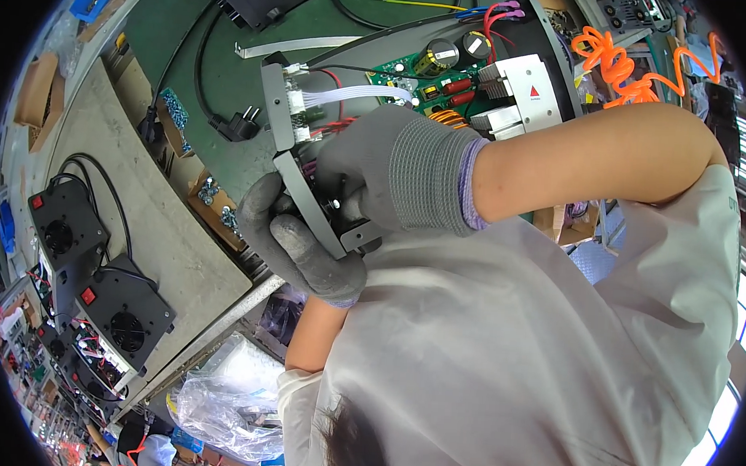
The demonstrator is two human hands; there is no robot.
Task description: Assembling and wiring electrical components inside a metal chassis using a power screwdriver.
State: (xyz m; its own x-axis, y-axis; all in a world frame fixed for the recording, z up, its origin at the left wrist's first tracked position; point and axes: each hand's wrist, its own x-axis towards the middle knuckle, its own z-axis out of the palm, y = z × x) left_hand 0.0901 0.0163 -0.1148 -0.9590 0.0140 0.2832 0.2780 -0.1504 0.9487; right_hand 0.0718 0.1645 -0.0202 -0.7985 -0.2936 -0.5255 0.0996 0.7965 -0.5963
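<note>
A narrow dark grey metal panel is held tilted at the near end of an opened electronic unit. My left hand, in a grey glove, wraps its fingers round the panel's outer side. My right hand, gloved too, is bent against the panel's inner side. Its fingertips pinch beside a small shiny piece too small to name. A white ribbon cable and red wires run from the panel's far part to a green circuit board. My right hand hides part of the board and wiring.
A white block with a red triangle sits on the unit's right. A black power plug lies left on the green mat. Boxes of screws line the bench edge. Black fan housings stand left; an orange coiled hose hangs right.
</note>
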